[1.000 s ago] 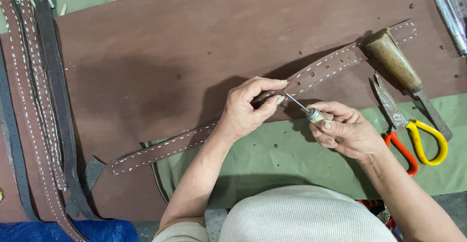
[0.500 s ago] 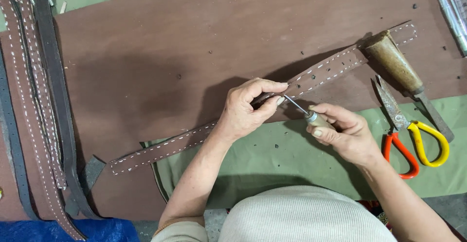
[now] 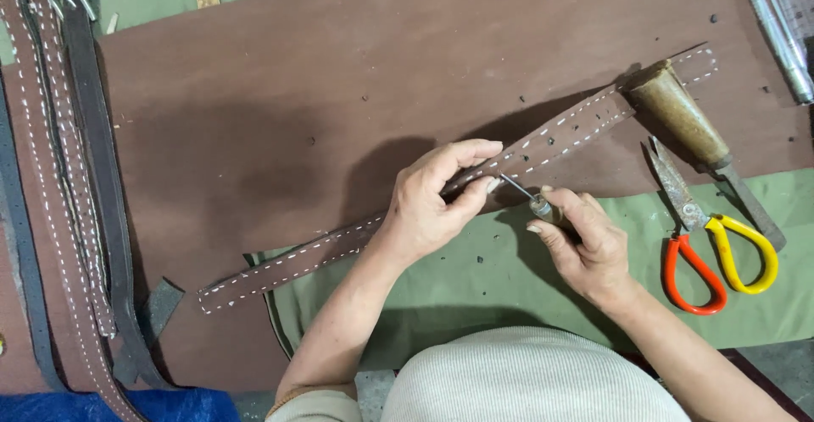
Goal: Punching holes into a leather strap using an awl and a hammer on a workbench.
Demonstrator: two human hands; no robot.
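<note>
A long brown leather strap (image 3: 297,257) with white stitching lies diagonally across a brown leather sheet (image 3: 280,108). My left hand (image 3: 437,201) pinches the strap near its middle, lifting its edge slightly. My right hand (image 3: 589,248) holds a small awl (image 3: 530,200) with a thin metal point. The point touches the strap right beside my left thumb and fingertips.
Scissors (image 3: 708,248) with one orange and one yellow handle lie to the right on green cloth (image 3: 475,286). A wooden-handled tool (image 3: 687,129) rests on the strap's far end. Several stitched straps (image 3: 64,193) lie along the left side. Metal rods (image 3: 776,27) sit top right.
My right hand with the awl has shifted slightly; the left hand keeps its pinch on the strap. Nothing else has moved.
</note>
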